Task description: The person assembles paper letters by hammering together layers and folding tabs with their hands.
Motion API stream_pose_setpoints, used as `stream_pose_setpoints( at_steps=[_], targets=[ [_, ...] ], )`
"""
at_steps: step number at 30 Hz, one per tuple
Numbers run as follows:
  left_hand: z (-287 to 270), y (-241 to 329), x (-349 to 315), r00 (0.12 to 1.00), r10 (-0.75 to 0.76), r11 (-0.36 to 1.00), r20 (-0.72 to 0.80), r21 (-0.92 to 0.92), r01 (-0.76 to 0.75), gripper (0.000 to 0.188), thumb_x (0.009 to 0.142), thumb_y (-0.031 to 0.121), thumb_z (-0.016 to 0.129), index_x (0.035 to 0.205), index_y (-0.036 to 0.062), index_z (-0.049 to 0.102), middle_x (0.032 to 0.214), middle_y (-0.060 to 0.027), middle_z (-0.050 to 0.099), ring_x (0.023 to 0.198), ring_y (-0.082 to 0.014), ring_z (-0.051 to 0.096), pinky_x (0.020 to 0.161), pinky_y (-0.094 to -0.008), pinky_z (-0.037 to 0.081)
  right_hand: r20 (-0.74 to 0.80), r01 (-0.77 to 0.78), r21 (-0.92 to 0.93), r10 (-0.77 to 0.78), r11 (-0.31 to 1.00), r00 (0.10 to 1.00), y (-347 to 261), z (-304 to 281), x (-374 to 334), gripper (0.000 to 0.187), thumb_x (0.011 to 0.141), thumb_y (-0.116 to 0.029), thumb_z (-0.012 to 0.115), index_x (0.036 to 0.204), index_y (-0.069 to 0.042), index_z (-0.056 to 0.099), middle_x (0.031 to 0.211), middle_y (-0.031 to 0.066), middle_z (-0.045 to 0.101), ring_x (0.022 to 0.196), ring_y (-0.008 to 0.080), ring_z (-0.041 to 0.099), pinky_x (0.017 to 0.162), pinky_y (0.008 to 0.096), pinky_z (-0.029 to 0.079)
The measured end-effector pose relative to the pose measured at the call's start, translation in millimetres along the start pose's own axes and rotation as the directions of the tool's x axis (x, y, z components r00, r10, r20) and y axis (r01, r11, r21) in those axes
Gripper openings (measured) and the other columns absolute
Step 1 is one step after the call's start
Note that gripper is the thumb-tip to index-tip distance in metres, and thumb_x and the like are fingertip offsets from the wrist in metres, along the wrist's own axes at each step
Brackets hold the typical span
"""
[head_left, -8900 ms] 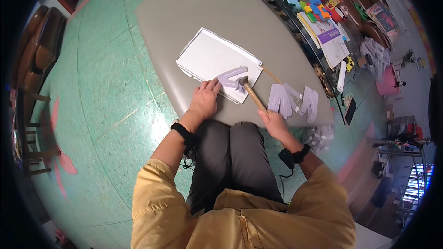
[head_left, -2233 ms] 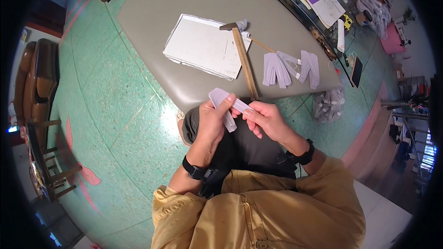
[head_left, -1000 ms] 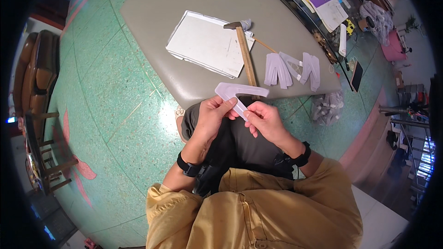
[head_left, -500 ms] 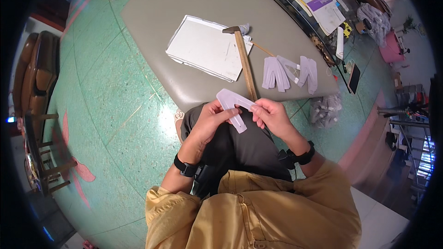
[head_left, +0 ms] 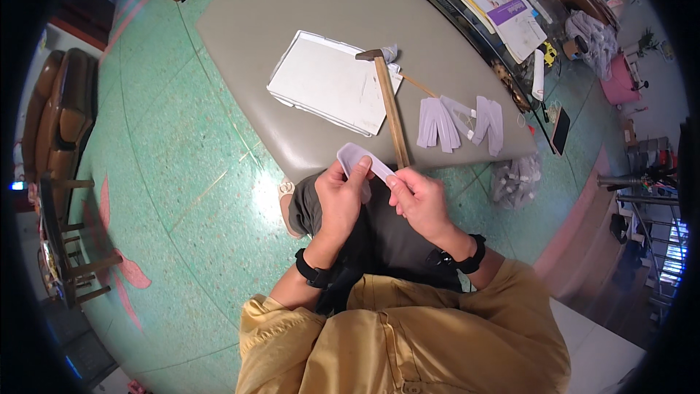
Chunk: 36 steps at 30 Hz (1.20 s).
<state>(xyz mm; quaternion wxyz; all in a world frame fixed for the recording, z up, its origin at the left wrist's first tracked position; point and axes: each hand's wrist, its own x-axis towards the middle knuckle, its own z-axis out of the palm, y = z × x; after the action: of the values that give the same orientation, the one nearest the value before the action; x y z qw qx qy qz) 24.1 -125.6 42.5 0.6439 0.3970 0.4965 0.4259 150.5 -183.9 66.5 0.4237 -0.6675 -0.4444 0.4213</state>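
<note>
We hold the lilac strip (head_left: 378, 167) above our lap, near the close edge of the bench (head_left: 306, 0); our left hand (head_left: 340, 201) pinches it beside its bend, thumb on top; our right hand (head_left: 423, 203) grasps the end of one arm, fingers curled in; that arm's long axis slants from upper left to lower right, and the bend points leftward and away from us; the other arm is mostly hidden behind our left hand; the hammer (head_left: 389, 102) lies across the board's (head_left: 328, 84) right side, handle towards us
</note>
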Motion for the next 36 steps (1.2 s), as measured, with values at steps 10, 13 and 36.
stream_pose_setpoints(
  at_steps=[10, 13, 36],
  targets=[
    [4.0, 6.6, -0.4, 0.997, -0.045, 0.989, -0.060, -0.145, 0.036, 0.019, 0.088, 0.015, 0.058, 0.080, -0.0015, 0.062, 0.066, -0.0019, 0.058, 0.057, -0.0061, 0.050, 0.052, -0.0200, 0.040, -0.080, 0.262, -0.119, -0.272, 0.958, 0.959, 4.7, 10.5, -1.7, 0.016, 0.088, -0.013, 0.053, 0.080, 0.000, 0.057, 0.057, 0.0060, 0.057, 0.044, 0.0117, 0.052, 0.042, 0.0262, 0.041],
    [2.3, 4.7, 4.7, 0.994, -0.101, 0.973, -0.045, -0.211, 0.089, 0.021, 0.088, 0.017, 0.057, 0.079, -0.0012, 0.062, 0.065, -0.0028, 0.059, 0.055, -0.0074, 0.051, 0.053, -0.0206, 0.041, -0.016, 0.062, 0.077, -0.061, 0.995, 0.998, -0.7, 9.4, -1.8, 0.016, 0.089, -0.014, 0.053, 0.080, -0.001, 0.057, 0.056, 0.0039, 0.056, 0.044, 0.0090, 0.051, 0.041, 0.0243, 0.041],
    [-37.4, -34.4, 174.7, 0.996, 0.043, 0.949, 0.076, 0.308, -0.064, 0.020, 0.077, -0.004, 0.057, 0.095, 0.0004, 0.052, 0.086, -0.0105, 0.057, 0.070, -0.0202, 0.059, 0.059, -0.0302, 0.051, 0.007, -0.108, -0.749, 0.171, 0.654, 0.985, 80.4, 0.6, 117.2, 0.035, 0.079, -0.015, 0.056, 0.105, 0.006, 0.044, 0.094, 0.0285, 0.057, 0.091, 0.0410, 0.057, 0.080, 0.0446, 0.046]
  ],
)
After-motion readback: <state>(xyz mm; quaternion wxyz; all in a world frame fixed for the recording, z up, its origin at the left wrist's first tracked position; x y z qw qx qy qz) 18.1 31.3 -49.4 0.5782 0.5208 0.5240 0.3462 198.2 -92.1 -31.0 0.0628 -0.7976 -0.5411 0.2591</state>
